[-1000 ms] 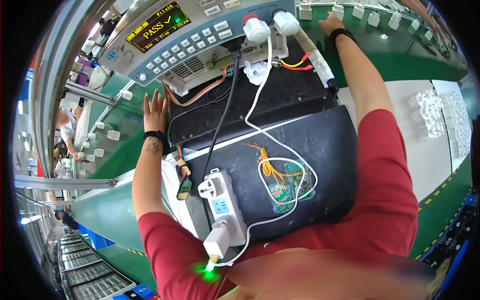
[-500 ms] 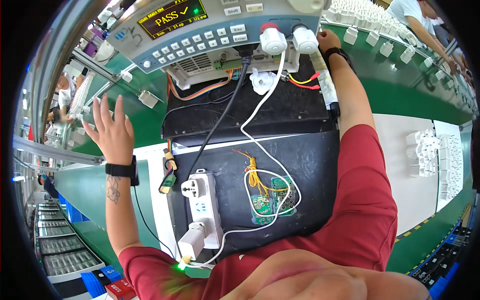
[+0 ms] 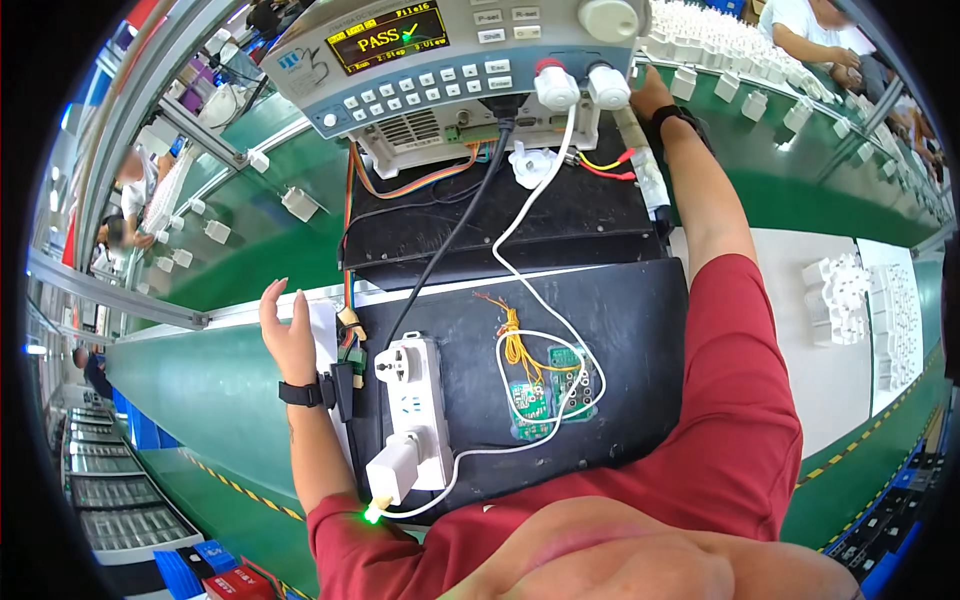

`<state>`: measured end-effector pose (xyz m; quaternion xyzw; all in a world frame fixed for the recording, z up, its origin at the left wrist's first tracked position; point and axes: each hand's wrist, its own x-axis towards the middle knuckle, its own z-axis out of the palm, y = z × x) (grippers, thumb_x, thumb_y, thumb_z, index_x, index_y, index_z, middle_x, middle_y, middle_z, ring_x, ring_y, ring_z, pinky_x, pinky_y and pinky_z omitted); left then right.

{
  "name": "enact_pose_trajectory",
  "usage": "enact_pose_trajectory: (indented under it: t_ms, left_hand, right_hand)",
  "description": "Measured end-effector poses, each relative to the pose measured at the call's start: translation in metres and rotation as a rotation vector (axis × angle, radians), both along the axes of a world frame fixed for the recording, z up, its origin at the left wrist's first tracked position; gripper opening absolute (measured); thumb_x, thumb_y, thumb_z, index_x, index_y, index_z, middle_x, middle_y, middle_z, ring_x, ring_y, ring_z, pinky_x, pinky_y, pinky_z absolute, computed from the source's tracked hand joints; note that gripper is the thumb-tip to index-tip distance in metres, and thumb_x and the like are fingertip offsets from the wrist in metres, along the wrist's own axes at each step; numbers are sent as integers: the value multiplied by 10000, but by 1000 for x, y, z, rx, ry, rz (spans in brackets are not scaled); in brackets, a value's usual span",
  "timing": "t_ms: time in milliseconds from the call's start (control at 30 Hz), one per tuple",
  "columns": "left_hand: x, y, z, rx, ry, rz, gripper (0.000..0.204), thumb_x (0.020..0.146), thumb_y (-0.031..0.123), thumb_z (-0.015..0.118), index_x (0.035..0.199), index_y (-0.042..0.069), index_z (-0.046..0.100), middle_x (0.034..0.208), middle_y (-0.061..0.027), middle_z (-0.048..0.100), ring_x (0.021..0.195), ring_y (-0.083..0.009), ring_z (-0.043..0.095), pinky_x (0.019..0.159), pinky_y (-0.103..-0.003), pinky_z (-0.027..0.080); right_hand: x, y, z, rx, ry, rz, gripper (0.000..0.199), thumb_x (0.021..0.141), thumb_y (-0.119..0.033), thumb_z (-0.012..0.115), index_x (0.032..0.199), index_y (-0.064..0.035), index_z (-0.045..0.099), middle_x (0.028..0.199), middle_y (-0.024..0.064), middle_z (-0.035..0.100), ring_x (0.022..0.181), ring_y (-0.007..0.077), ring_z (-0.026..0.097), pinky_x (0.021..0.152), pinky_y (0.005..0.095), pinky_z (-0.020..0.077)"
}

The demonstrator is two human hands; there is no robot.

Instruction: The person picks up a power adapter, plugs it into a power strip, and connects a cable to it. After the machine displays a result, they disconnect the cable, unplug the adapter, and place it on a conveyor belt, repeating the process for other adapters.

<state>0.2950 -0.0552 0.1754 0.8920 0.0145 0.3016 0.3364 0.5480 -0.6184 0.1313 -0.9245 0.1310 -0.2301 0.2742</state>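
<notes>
My left hand (image 3: 286, 330) is raised at the left edge of the black work surface, fingers apart and holding nothing; it is nearest to a bundle of coloured wires with a green connector (image 3: 358, 362). My right arm reaches forward, and my right hand (image 3: 652, 93) is beside the right side of the test instrument (image 3: 430, 85); its fingers are partly hidden. The instrument's lit display (image 3: 388, 42) shows a check mark. Two white plugs (image 3: 556, 90) sit in its front sockets. A white power strip (image 3: 430, 420) carries a white charger (image 3: 394, 468) with a glowing green light.
Green circuit boards (image 3: 572, 390) with yellow wires (image 3: 514, 345) lie under a looped white cable (image 3: 520, 272). White adapters (image 3: 838, 300) are grouped at the right. A green conveyor (image 3: 770, 165) bears more white adapters. A metal frame (image 3: 130, 292) stands at the left; co-workers are beyond.
My left hand has dropped and come inward toward the work surface, out from over the conveyor. My right hand stays beside the instrument. The whole view has shifted slightly.
</notes>
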Motion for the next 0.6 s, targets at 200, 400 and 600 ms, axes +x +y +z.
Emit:
enact_pose_trajectory:
  t_ms: [200,400,600]
  left_hand:
    - [7,12,-25,-559,42,4,253,832,34,520,1077,-28,516,1106,-105,533,1047,-167,484,901,-273,354]
    - [3,3,-9,-561,-5,-44,261,834,28,511,1088,-31,513,1102,-97,537,1029,-156,492,885,-266,365]
    - [-10,-11,28,-658,-97,-380,228,864,-3,457,1087,-36,488,1084,-103,540,1016,-206,538,882,-283,405]
  right_hand:
    - [58,-18,-34,330,-99,197,744,642,-373,723,1154,43,379,1026,216,573,961,310,564,805,359,444]
    - [-19,-20,-6,-87,-164,188,332,705,-331,648,836,-27,622,796,136,635,729,231,605,644,318,470]
    - [-219,37,120,511,-597,236,408,747,-18,656,1076,-38,416,984,113,557,882,190,584,714,279,491]
